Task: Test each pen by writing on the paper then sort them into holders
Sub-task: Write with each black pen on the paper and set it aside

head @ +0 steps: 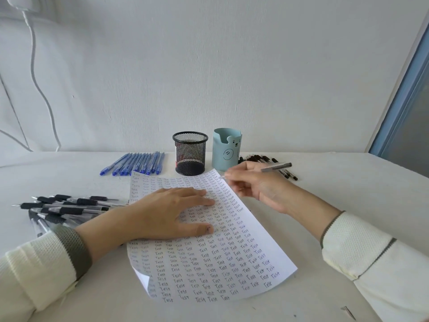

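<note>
Left hand (pixel 171 211): mine, flat and spread on the paper (pixel 209 252).
Right hand (pixel 253 184): gripping a pen (pixel 276 167), tip at paper's far right edge.

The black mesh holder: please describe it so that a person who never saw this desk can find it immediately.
Look at the far edge of the white table, against the wall, just beyond the top of the paper covered in "Test". Two cups stand side by side there; the black mesh holder is the left one, beside the row of blue pens. Unlike the solid pale-blue bear holder, it is see-through wire.
</note>
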Tool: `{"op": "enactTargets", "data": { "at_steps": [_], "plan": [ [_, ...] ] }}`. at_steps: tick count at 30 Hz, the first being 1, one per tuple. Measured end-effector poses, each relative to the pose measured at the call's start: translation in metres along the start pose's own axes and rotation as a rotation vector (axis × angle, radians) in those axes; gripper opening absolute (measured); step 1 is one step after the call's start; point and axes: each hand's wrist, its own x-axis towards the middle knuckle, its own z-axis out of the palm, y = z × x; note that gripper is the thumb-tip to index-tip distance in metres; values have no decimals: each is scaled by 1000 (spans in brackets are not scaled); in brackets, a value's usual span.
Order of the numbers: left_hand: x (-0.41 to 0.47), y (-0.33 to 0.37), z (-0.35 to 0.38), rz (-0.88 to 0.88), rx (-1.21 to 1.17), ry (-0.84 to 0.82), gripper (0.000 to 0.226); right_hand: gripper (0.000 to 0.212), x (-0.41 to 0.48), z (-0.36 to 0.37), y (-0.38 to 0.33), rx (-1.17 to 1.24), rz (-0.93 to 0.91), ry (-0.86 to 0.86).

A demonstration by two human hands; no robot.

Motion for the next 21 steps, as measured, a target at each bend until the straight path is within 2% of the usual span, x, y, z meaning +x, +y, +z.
{"op": "enactTargets", "data": {
  "at_steps": [3,6,8,13,21],
  "plan": [
    [0,2,0,-11,12,-11,78,14,-8,5,11,-270,-45,40],
    [-1,2,-1,-8,17,-8,80,8,-20,6,15,-363,-63,-39],
    [0,1,0,-3,17,-7,82,17,-25,5,18,-395,-89,-50],
    [1,-2,3,2,2,8,78,45,-21,5,36,-529,-138,224],
    [1,-2,2,8,-2,2,79,43,-20,5,40,-540,-231,324]
  ]
}}
